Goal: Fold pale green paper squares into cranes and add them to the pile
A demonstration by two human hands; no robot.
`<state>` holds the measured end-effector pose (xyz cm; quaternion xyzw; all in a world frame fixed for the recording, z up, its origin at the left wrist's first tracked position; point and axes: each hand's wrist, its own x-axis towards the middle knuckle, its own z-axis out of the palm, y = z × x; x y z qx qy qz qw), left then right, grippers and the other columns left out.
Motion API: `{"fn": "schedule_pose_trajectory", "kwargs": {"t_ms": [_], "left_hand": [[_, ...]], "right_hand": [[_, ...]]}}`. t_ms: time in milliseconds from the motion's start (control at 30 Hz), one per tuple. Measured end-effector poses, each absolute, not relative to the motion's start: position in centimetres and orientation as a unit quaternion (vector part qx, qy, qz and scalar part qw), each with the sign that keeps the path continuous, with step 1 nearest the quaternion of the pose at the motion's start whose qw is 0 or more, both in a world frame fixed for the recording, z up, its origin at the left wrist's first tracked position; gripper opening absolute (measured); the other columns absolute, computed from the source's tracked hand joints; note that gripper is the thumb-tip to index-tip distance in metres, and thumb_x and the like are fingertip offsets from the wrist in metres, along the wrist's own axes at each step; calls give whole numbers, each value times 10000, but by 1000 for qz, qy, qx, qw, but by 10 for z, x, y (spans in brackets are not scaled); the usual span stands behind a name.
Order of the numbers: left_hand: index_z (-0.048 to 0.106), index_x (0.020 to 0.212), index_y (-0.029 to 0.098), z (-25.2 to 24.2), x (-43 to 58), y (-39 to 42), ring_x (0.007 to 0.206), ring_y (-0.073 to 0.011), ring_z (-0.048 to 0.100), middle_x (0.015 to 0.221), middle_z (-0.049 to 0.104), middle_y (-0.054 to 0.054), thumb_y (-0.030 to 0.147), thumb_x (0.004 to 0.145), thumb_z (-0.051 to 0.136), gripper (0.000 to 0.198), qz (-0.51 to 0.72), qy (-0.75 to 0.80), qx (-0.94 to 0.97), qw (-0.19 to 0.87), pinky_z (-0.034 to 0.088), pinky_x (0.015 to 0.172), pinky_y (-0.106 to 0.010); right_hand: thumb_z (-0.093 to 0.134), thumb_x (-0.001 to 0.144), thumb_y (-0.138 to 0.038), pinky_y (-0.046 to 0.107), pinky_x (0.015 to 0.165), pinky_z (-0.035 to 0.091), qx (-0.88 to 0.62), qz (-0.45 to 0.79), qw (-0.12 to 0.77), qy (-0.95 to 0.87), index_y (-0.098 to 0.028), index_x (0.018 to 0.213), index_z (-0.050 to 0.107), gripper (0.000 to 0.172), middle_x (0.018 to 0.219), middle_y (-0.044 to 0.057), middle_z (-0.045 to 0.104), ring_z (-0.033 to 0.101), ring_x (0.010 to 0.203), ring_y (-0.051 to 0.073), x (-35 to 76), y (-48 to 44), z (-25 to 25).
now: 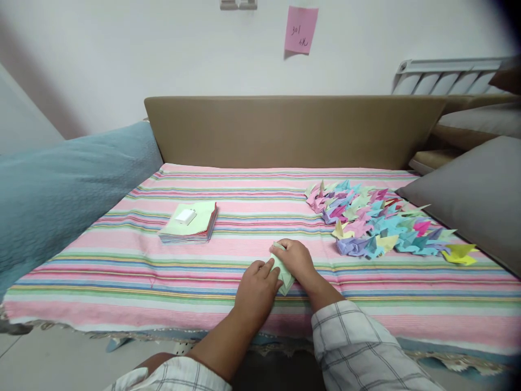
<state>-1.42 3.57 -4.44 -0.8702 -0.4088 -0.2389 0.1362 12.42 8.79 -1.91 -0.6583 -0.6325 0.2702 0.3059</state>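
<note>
A light green piece of folded origami paper point(285, 279) lies on the striped cloth in front of me, its lower end narrowing to a point. My left hand point(257, 289) grips it from the left, with fingers bent over its surface. At the upper end, my right hand point(297, 259) pinches the paper between thumb and fingers. Both hands partly cover the folds. To the right lies a large group of folded paper cranes point(362, 222) in many colours. A stack of square paper sheets point(209, 224) sits to the left, light green on top.
A small white block point(185, 216) rests on the paper stack. The striped cloth point(122, 271) covers a couch seat, with a brown backrest point(285, 133) behind it. A blue-covered armrest point(73, 179) bounds the left, and a grey cushion point(476, 190) the right.
</note>
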Motion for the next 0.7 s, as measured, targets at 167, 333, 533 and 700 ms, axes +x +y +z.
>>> {"fn": "schedule_pose_trajectory", "kwargs": {"t_ms": [167,333,533,700], "left_hand": [[616,945,162,-46,-14,36,869,-212,577,1110,640,-98,221,799,605,158,-234,-417,-869,127,477,797,-362],[615,939,168,-44,-14,36,864,-211,571,1104,642,-84,222,791,617,158,-234,-417,-871,116,479,776,-359],[620,926,176,-41,-15,35,874,-197,569,1127,634,-75,217,808,595,127,-214,-421,-875,104,470,796,-349],[620,960,191,-41,-15,35,933,-210,557,1160,622,-55,229,813,592,154,-208,-439,-872,65,457,831,-369]], "right_hand": [[514,773,-420,259,638,377,-632,288,335,-636,-226,769,679,254,743,1,681,592,713,168,127,89,-21],[537,762,-378,258,655,394,-645,283,335,-626,-225,817,667,209,750,-4,675,593,711,159,128,91,-22],[557,752,-353,266,690,405,-682,253,314,-611,-241,928,645,225,813,-12,675,599,753,161,121,91,-20],[436,818,-433,280,732,439,-627,297,425,-582,-198,938,632,328,895,29,679,606,817,178,136,94,-17]]}}
